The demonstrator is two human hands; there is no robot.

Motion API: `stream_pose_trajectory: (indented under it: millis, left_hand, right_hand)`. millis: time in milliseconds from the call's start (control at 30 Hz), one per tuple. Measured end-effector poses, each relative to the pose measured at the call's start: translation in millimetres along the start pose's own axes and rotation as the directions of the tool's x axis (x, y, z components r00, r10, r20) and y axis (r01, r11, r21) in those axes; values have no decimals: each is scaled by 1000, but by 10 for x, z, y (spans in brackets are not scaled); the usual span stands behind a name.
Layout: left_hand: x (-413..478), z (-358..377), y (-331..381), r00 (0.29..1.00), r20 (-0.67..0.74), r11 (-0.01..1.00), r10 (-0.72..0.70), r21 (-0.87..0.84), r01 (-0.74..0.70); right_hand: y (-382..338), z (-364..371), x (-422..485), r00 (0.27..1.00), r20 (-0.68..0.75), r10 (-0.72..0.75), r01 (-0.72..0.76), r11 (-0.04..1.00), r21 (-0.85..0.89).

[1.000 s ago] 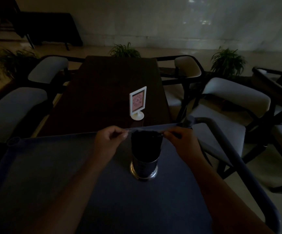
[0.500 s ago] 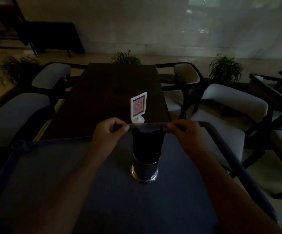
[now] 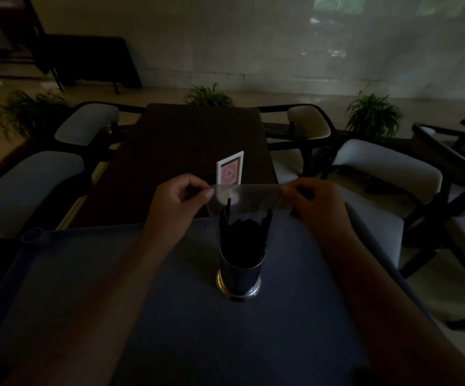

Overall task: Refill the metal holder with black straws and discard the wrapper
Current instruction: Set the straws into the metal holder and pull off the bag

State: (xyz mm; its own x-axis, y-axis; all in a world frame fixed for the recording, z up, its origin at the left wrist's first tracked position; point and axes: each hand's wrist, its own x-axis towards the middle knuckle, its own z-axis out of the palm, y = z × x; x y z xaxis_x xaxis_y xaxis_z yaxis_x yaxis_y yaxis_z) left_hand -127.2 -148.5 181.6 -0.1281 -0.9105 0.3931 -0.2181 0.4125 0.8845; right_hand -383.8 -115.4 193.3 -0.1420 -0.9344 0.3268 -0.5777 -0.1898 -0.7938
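Observation:
A round metal holder (image 3: 239, 277) stands upright on the blue cart top (image 3: 86, 288), packed with black straws (image 3: 242, 235) that stick up out of it. Above the straws hangs a clear plastic wrapper (image 3: 249, 197), stretched flat between my hands. My left hand (image 3: 179, 201) pinches its left end and my right hand (image 3: 313, 203) pinches its right end. The wrapper's lower edge still overlaps the tips of the tallest straws. The room is dim.
Behind the cart is a dark wooden table (image 3: 192, 151) with a small white sign stand (image 3: 229, 169). Grey-cushioned chairs (image 3: 387, 168) flank the table on both sides. The cart's curved handle (image 3: 370, 235) runs along its right edge. Potted plants (image 3: 373, 115) line the far wall.
Both hands have lifted the wrapper upward off the straws; more of the straws now stands bare in the holder, and the wrapper is spread wider between my hands.

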Motion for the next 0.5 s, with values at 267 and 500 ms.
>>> stream_pose_trajectory:
  millis: [267,500]
  left_hand:
    - [102,-51,172,999,-16,999,43,14,-43]
    - [178,-68,340,995,-44,995,85,47,-83]
  right_hand:
    - [-151,-91,125,998,-44,-47,45,998,-46]
    - [-312,-192,170,989,-66,-134,128,989,-78]
